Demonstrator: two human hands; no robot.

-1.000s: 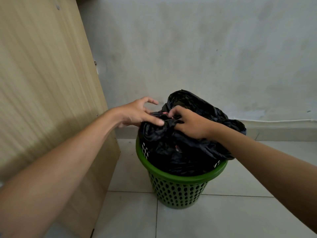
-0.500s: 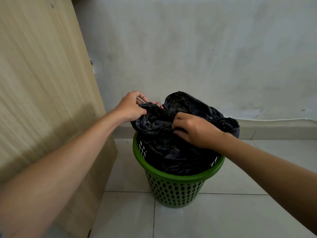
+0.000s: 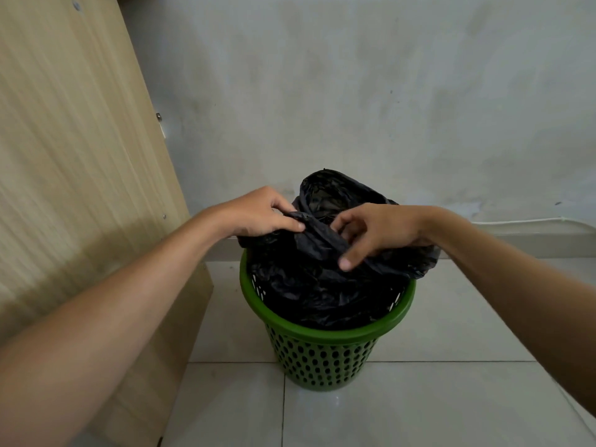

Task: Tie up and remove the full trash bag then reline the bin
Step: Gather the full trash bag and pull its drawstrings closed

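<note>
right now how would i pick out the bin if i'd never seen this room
Find the tall wooden panel on the left; on the floor tiles beside it, before the grey wall, stands the bin. It alone is green and perforated, with a black bag bulging from its top.

Bag (image 3: 309, 285) in bin (image 3: 322, 359), right of cabinet (image 3: 71, 162)

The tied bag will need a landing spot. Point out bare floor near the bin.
Bare tiles lie right of the green bin, up to the wall, and in front of it. Left is tight: the wooden cabinet stands close. Both hands, left hand and right hand, crowd the black bag.
</note>
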